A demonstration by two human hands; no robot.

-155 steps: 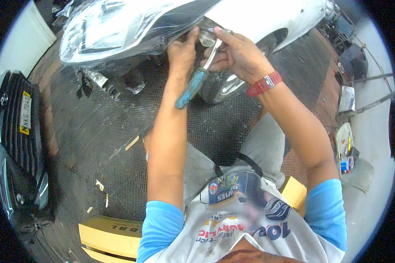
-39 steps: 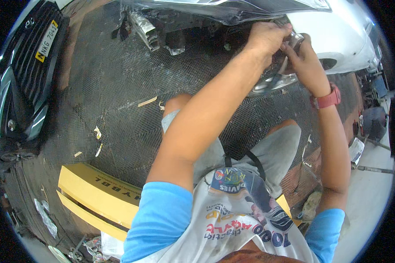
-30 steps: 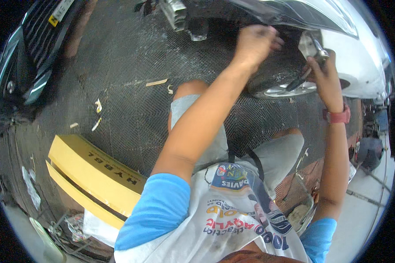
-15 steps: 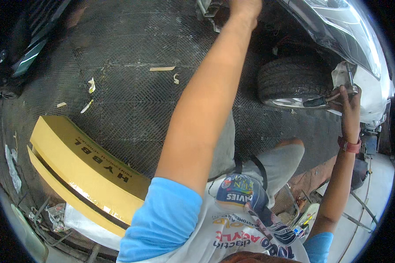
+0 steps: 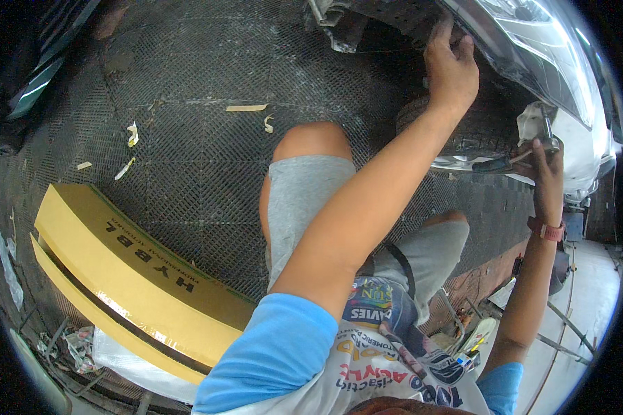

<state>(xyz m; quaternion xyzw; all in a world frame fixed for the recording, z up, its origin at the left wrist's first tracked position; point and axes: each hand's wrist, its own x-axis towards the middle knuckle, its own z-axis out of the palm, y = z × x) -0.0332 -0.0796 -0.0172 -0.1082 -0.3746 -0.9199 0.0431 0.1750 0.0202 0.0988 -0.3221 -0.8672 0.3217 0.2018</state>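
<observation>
My right hand (image 5: 545,169) is closed around a ratchet wrench (image 5: 493,166) with a dark handle and a shiny metal socket end. It is beside the white body of a car (image 5: 580,166), close to a tyre (image 5: 474,138). Up at the dark gap under the car's headlight (image 5: 543,59), my left hand (image 5: 453,72) reaches in with fingers stretched upward and thumb apart. Its fingertips meet the lower edge by the headlight, and some fingers are hidden. I see no object in that hand.
A long yellow box (image 5: 138,270) lies at lower left on a metal-framed stand. Paper scraps (image 5: 246,108) are scattered over the black textured floor mat (image 5: 180,138). Pale metal parts (image 5: 339,28) jut in at the top. Small items (image 5: 474,342) rest beside my right arm.
My left hand has come down and to the right, from the top edge to beneath the headlight. My right hand keeps its hold on the ratchet wrench. My left knee has come into view.
</observation>
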